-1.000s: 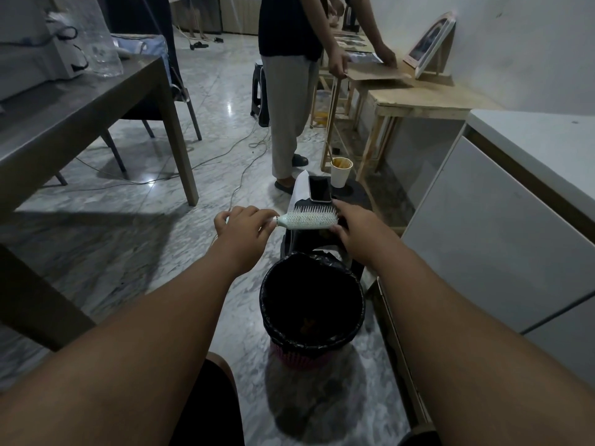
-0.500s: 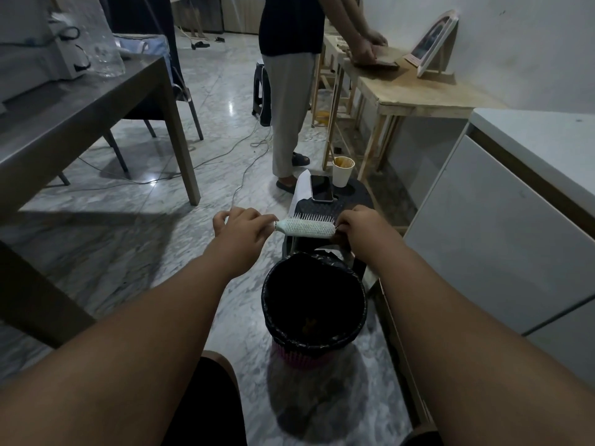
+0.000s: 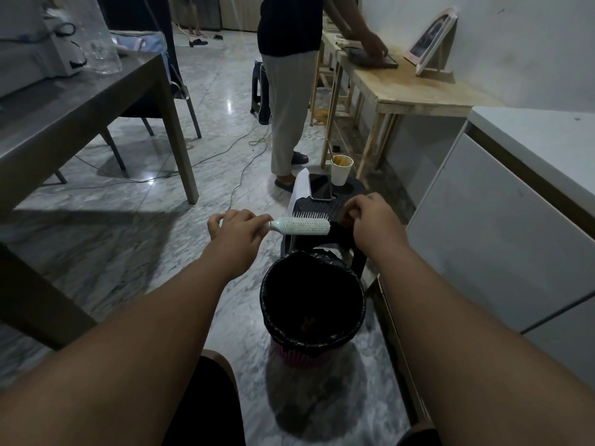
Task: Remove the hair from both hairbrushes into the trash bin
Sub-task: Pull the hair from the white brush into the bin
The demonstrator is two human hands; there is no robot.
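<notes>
A pale green hairbrush (image 3: 301,225) is held level above the floor, just beyond the far rim of the trash bin (image 3: 311,312), with its bristles pointing up and away from the camera. Its handle is enclosed by the left hand (image 3: 239,232), whose fingers are curled tightly around it. The right hand (image 3: 373,217) is placed at the brush's head end, its fingers bent into a loose fist with thumb and fingertips pinched together; whether hair is caught between them cannot be told from this view. The bin is lined with a black bag over a pink woven base and is stood on the marble floor (image 3: 106,239) between the two forearms. Behind the brush a dark plastic stool (image 3: 325,209) is seen, on which a phone (image 3: 319,187) and a paper cup (image 3: 341,169) are set. A second hairbrush cannot be made out
</notes>
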